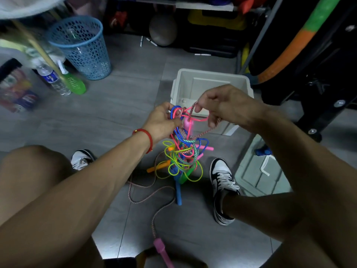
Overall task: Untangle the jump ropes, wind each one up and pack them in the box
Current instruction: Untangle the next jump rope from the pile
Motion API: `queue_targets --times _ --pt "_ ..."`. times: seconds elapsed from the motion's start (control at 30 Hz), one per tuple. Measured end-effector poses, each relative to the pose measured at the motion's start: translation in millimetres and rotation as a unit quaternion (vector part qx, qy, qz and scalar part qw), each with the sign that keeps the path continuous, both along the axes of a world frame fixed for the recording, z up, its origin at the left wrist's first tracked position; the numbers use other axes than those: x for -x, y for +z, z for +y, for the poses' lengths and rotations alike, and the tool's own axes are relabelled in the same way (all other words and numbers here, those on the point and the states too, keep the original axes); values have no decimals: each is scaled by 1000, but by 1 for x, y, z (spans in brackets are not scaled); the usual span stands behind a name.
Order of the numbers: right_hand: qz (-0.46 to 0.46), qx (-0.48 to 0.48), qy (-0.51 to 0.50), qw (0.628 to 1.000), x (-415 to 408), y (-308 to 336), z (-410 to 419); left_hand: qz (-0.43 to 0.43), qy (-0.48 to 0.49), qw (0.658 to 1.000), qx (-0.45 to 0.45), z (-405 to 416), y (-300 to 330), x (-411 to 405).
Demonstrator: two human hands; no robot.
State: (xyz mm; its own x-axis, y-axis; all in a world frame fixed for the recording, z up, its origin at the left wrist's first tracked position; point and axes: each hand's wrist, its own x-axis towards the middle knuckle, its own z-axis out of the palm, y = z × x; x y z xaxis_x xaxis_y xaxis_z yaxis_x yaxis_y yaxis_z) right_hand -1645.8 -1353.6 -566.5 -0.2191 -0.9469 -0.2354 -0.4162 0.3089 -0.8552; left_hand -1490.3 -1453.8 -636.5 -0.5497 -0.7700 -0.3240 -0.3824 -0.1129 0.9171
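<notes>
While both hands (191,115) pinch its top, rope tangle (181,153) dangling beneath.

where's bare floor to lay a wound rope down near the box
Bare grey floor lies left of the white box, bordered by the blue basket and the left hand. The box itself looks empty. It is crowded below the hands: the tangle of ropes, the braided rope and both shoes.

Both forearms reach forward, wrists raised. Left hand (162,120) with fingers curled in a grip; right hand (218,105) with thumb and fingertips pinched.
</notes>
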Motion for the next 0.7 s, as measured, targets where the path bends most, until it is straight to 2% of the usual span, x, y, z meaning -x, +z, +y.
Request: queue_targets --times 0.1,0.2,0.3,0.37,0.47,0.5,0.7 --pt "-37 30 -14 999 1 7 0 0 4 1000 -18 1 -4 -2" --pt "-19 7 -4 1000 1 10 3 24 19 999 -45 2 -4 -2" --pt "-42 0 -7 999 -5 8 3 47 35 997 -54 5 -3 -3" --pt "-88 13 -18 996 -8 7 2 57 56 995 -56 7 -4 -1" --pt "-264 12 -58 963 -6 7 -3 36 77 995 -48 6 -6 1" --pt "-295 11 -72 953 -5 7 -3 26 77 996 -46 5 -6 1" --pt "-314 64 -167 932 -3 7 -4 19 51 994 -93 2 -5 -4"
